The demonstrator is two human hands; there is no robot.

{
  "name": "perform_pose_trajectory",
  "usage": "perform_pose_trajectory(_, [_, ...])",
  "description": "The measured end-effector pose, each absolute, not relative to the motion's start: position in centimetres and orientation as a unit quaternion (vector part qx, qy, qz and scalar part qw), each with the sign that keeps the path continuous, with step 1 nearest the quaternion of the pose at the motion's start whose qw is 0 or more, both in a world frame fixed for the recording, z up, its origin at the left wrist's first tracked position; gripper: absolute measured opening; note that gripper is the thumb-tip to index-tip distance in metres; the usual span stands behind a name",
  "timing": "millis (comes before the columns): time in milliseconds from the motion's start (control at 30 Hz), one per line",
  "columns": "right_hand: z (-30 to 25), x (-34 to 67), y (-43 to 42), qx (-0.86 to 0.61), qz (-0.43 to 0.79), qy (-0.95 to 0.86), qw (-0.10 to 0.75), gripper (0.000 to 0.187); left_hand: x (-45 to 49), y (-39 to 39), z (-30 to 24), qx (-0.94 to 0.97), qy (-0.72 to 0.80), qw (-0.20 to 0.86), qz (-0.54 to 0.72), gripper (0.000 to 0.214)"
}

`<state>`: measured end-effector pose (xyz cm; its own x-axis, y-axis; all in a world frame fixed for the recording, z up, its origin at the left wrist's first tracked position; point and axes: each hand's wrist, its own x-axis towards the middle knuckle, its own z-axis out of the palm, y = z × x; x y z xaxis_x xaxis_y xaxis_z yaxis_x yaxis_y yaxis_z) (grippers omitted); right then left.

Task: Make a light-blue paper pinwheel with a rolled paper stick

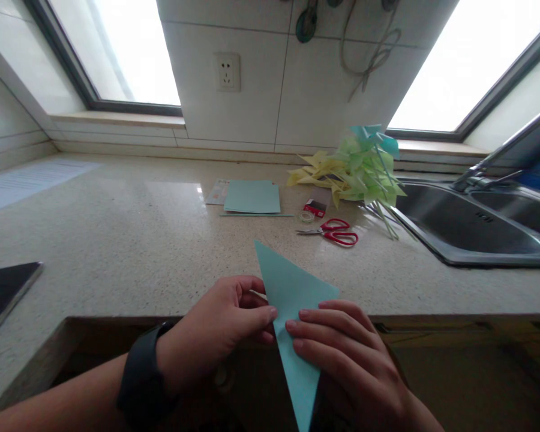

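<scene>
A light blue sheet of paper (292,300), folded into a long triangle, is held over the front edge of the speckled countertop (130,234). My left hand (220,327) pinches its left edge with thumb and fingers; a dark band sits on that wrist. Resting on the lower right part of the triangle, my right hand (342,354) has its fingertips pressed on the paper near the fold. Both hands are closed on the paper.
Red-handled scissors (335,232), a small tape roll (306,216) and a red box (315,207) lie behind. A stack of blue paper (252,197) sits mid-counter. Yellow, green and blue paper pinwheels (355,171) are piled beside the steel sink (468,225). A dark tablet (2,291) lies at left.
</scene>
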<state>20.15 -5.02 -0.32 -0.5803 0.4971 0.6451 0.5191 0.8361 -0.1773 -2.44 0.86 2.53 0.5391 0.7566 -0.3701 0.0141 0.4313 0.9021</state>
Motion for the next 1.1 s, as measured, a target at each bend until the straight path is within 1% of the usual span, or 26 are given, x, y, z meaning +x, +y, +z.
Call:
perform_pose_trajectory(233, [-0.7, 20.1, -5.1, -0.285, 0.003, -0.885, 0.369, 0.026, -2.6, 0.8, 2.1, 0.521, 0.401, 0.714, 0.24, 0.026])
perform_pose_trajectory(400, [-0.3, 19.6, -5.1, -0.305, 0.055, -0.856, 0.413, 0.026, -2.5, 0.4, 2.1, 0.587, 0.405, 0.666, 0.219, 0.021])
perform_pose_trajectory(500, [0.0, 19.2, -5.2, -0.349, 0.069, -0.831, 0.429, 0.027, -2.5, 0.1, 2.1, 0.62, 0.39, 0.648, 0.206, 0.017])
perform_pose_trajectory(733, [0.1, 18.5, -5.1, -0.433, 0.118, -0.779, 0.438, 0.009, -2.3, -0.2, 1.8, 0.611, 0.353, 0.68, 0.2, 0.018])
perform_pose_trajectory(900, [0.0, 18.8, -5.1, -0.458, 0.14, -0.766, 0.429, 0.009, -2.4, -0.3, 1.7, 0.624, 0.353, 0.67, 0.194, 0.019])
perform_pose_trajectory(967, [0.0, 19.0, -5.1, -0.484, 0.183, -0.744, 0.422, 0.008, -2.4, -0.4, 2.0, 0.631, 0.342, 0.673, 0.18, 0.019])
perform_pose_trajectory(1100, [0.0, 19.1, -5.1, -0.506, 0.312, -0.681, 0.428, 0.007, -2.3, -0.6, 2.7, 0.651, 0.337, 0.662, 0.156, 0.021])
